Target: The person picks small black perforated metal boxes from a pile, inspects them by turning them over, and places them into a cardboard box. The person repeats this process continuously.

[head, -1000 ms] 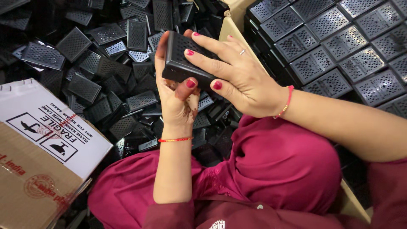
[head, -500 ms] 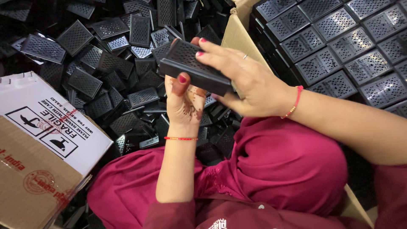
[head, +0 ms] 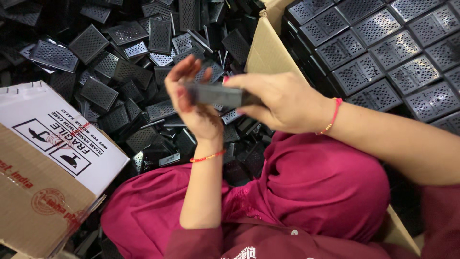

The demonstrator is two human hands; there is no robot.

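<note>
Crowded parts pile; both hands on one black casing.

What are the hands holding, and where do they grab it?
A flat black perforated piece, seen edge-on: left hand at its left end, right hand at its right end.

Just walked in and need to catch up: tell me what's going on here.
A seated person in magenta clothes holds one black perforated plastic case edge-on between both hands: the left hand grips its left end, the right hand its right end. A loose heap of the same black cases lies in front of them. To the right, an open cardboard box holds cases packed in neat rows. Another cardboard box sits at the left.
</note>
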